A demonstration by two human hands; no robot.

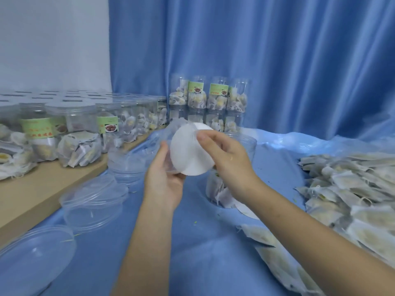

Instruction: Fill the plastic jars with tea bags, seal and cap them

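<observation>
Blue curtain fills the back from 11 to 2 o'clock. Blue sheet covers the tabletop across the whole lower frame. Loose tea bags are heaped at 3 to 4 o'clock, a few more trailing toward 5. Wooden board at 9 o'clock carries rows of capped filled jars; four more stacks of filled jars stand at 12 against the curtain.

Open jar packed with tea bags sits at centre, just below the right wrist. Empty clear lids lie at 7 to 8 o'clock, another toward 9.

White round seal disc is held up at centre, above the open jar, not touching it. Left hand grip: fingers curled round a clear lid behind the disc, thumb up at the disc's left edge. Right hand grip: thumb and fingertips pinching the disc's upper right rim.
</observation>
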